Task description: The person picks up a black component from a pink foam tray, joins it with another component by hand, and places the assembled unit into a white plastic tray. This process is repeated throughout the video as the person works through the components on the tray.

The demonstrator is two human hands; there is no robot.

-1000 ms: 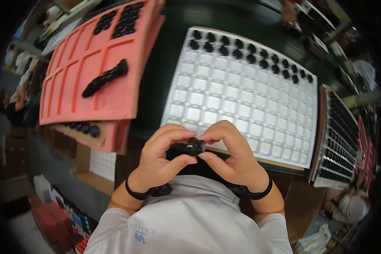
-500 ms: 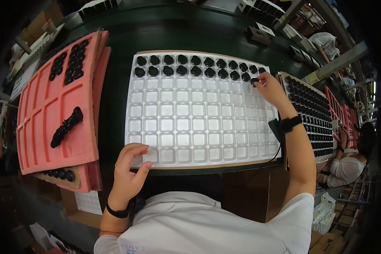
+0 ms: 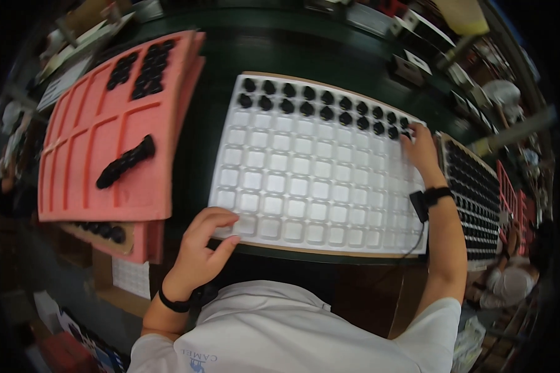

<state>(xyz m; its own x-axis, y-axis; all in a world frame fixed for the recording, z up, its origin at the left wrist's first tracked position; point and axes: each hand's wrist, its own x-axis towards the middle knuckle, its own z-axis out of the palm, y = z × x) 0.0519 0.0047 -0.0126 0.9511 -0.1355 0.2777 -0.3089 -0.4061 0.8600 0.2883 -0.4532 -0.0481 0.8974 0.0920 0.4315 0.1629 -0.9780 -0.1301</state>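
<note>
right hand: [image 3: 422,149] reaching across to the far right; thumb and fingertips pinched about a small black part [image 3: 407,133], blurred (full seating in its pocket: cannot tell).
left hand: [image 3: 206,245] at the near left corner, nothing held, thumb and forefinger apart; contact with the tray uncertain. the two hands are well apart.
white tray: [image 3: 318,186] flat on the dark green worktop [image 3: 221,50], small square pockets in rows.
far rows: the two farthest carry black pieces [image 3: 306,108]; the pinched part is at the right end of the second. nearer pockets bare.
pink foam tray: [image 3: 74,186] left of the white one, clusters of pieces [image 3: 149,71] at its far end, a joined black stack [image 3: 127,161] slanted across it.
step in hand: looks like seating the part that ends row two.
next move: would call for easing the fingers off without tipping the neighbours, then a fresh piece for row three.
</note>
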